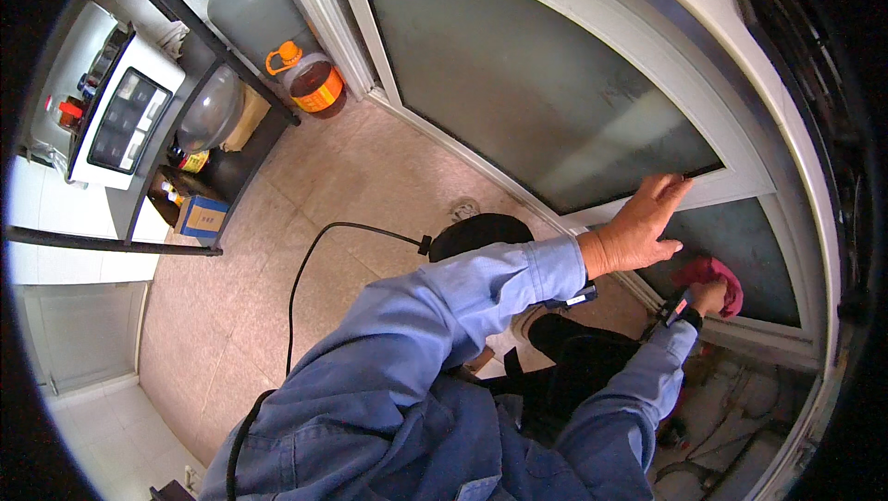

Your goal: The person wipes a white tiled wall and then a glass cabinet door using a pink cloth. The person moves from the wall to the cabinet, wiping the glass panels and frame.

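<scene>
My left hand [635,227] rests at the white frame [739,185] of a sliding cabinet door with a dark frosted glass panel [534,78]. Its fingertips touch the frame near the panel's lower corner, the thumb is spread away, and nothing is in the palm. Below it, my right hand [709,298] grips a crumpled dark red cloth [728,286] against a second, lower-set glass panel [746,244]. Both wrists carry dark strapped devices; the cloth covers part of the right fingers.
An open cabinet section [735,411] with hoses lies below the right hand. A grey gas cylinder [257,8] and an orange-capped jug [319,88] stand at the far end. On the left, a black shelf rack [243,185] holds a white appliance [128,116]. A black cable [300,279] crosses the tiled floor.
</scene>
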Available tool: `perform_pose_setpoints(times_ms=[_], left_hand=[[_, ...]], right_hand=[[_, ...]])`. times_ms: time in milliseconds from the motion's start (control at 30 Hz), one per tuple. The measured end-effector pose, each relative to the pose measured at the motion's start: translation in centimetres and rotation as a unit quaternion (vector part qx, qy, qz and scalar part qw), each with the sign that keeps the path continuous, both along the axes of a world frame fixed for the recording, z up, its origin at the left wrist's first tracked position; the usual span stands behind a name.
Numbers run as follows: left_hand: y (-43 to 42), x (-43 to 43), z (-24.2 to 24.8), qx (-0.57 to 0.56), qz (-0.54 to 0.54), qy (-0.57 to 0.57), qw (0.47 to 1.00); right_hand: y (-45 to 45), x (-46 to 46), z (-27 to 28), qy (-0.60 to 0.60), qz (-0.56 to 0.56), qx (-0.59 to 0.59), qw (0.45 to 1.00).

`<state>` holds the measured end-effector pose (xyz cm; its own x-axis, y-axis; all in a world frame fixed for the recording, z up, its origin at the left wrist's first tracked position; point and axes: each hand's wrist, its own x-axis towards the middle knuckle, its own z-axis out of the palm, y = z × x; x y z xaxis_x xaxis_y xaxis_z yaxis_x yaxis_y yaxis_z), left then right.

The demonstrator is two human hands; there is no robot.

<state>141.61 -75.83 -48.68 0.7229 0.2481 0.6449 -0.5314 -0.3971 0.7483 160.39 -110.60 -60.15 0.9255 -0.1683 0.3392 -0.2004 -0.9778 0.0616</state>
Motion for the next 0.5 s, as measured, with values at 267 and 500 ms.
perform_pose_setpoints(times_ms=[267, 500], left_hand=[[-4.2, 1.3, -1.2, 0.008, -0.095, 0.038, 0.995], [-1.3, 0.4, 0.3, 0.024, -0.218, 0.108, 0.970]], right_hand=[[-1.3, 0.4, -1.9, -0.004, 0.051, 0.095, 0.994], [-2.0, -2.6, -1.2, 0.002, 0.049, 0.007, 0.999]])
